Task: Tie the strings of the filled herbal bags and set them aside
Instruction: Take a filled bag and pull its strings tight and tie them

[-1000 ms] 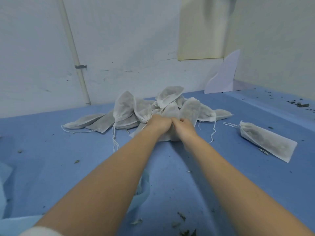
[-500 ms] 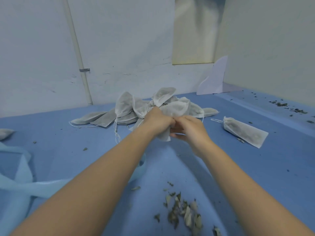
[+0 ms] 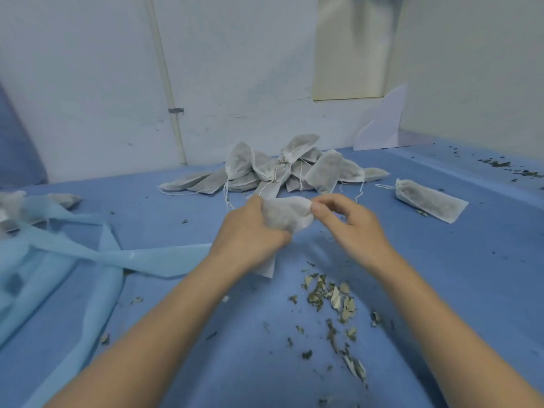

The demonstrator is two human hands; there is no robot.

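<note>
Both forearms reached forward from the bottom of the view and met above the middle of the blue cloth surface (image 3: 441, 290). The left hand (image 3: 250, 231) was seen from the back, its fingers curled round a filled herbal bag (image 3: 287, 214) and gripping it about the body; a white corner of the same bag stuck out below the wrist. The right hand (image 3: 350, 222) came in from the other side with its fingers bent, thumb and forefinger pinching the bag's upper edge where the mouth was. A thin string (image 3: 328, 234) trailed under the right hand; how it ran through the fingers could not be told. The bag was held clear of the surface, between the two hands.

Behind the hands lay a pile of filled bags (image 3: 282, 172), their white strings hanging loose over one another. One single bag (image 3: 429, 200) lay apart on the right, flat on the cloth, its drawn end toward the pile. Dried leaf scraps (image 3: 329, 298) were scattered on the cloth near the right forearm, with more crumbs along the far right edge. Strips of light blue fabric (image 3: 88, 257) lay crumpled at the left. A white wall (image 3: 88, 83) rose behind, with a thin pipe (image 3: 167, 83) clipped upright to it and a pale panel (image 3: 350, 54) further right.
</note>
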